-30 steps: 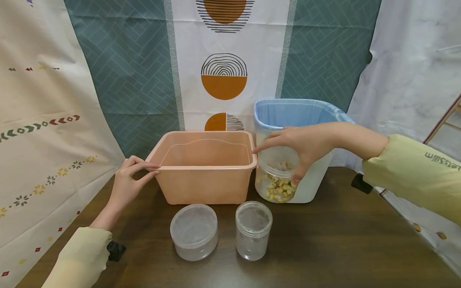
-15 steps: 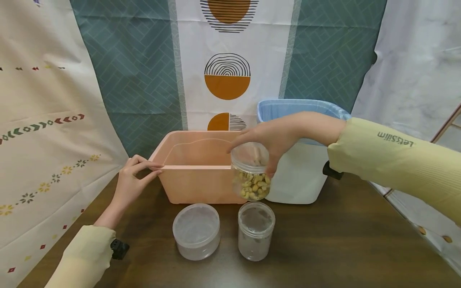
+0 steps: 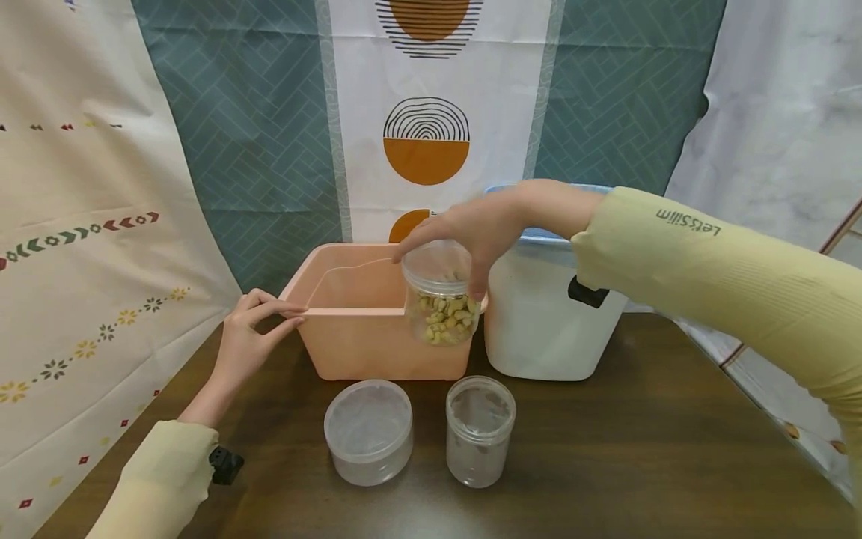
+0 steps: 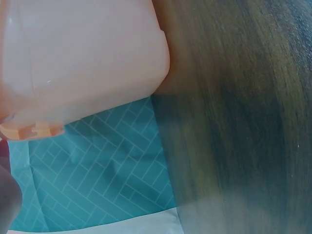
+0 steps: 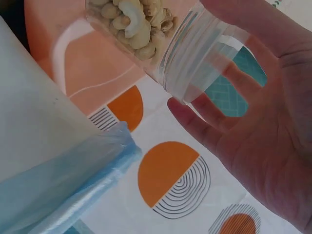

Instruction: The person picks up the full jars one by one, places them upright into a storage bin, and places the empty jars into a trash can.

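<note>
My right hand (image 3: 488, 224) grips a clear jar of cashew nuts (image 3: 441, 314) by its lid from above. The jar hangs off the table, in front of the right part of a peach plastic tub (image 3: 364, 344). In the right wrist view the fingers and thumb spread around the lid of the cashew jar (image 5: 187, 58), with nuts inside the clear body. My left hand (image 3: 252, 340) pinches the left front corner of the tub's rim between thumb and fingers. Only a sliver of the left hand (image 4: 7, 200) shows in the left wrist view.
A low round clear container (image 3: 369, 434) and a taller clear jar (image 3: 480, 434), both lidded, stand in front of the tub on the dark wooden table (image 3: 640, 442). Right of the tub stands a white bin (image 3: 548, 322) with a blue liner. Patterned cloths hang behind.
My right hand has carried the cashew jar left and upward, from in front of the white bin to the tub's right side. The left hand keeps its pinch on the rim.
</note>
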A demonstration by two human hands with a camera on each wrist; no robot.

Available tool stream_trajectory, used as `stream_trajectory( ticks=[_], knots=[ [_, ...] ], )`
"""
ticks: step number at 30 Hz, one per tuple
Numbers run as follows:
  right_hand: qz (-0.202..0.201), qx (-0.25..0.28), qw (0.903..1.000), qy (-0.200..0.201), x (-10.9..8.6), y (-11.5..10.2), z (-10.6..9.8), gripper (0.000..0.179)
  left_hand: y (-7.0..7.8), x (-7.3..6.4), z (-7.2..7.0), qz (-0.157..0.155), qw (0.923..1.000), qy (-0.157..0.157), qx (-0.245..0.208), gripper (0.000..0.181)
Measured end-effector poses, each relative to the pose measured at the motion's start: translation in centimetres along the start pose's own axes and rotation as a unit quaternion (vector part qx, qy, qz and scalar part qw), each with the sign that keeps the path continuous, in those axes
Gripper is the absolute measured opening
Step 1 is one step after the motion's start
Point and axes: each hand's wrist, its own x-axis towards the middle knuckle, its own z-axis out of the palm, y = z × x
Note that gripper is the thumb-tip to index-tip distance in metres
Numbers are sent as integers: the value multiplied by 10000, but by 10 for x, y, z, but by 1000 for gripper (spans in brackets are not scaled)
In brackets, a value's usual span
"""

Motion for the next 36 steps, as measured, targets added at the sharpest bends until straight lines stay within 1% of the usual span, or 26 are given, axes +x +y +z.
stream_trajectory(
  ticks=[5, 10, 12, 17, 23, 27, 32, 36],
  knots=[
    [73, -90, 9999, 45, 12, 2, -8, 100, -2, -1, 1, -58, 10000, -1, -10, 27],
    [290, -227, 9993, 109, 22, 4, -16, 100, -2, -1, 2, -134, 9999, 0, -16, 27],
    [448, -267, 9986, 128, 26, 6, -19, 100, -2, -1, 3, -147, 9999, -5, -32, 27],
    [586, -315, 9976, 166, 36, 12, -25, 100, -2, -2, 3, -182, 9998, -29, -55, 26],
    [648, -3, 9976, 224, 49, 18, -32, 99, -2, -3, 2, -228, 9997, 11, -56, 27],
    [748, 242, 9964, 303, 59, 26, -35, 98, -3, -4, 1, -242, 9997, -28, 3, 27],
    [1015, 318, 9938, 338, 69, 35, -37, 96, -2, -5, 1, -356, 9993, -121, -33, 26],
    [1132, 364, 9923, 339, 75, 41, -38, 95, -2, -3, 0, -455, 9988, -189, -48, 25]
  ],
)
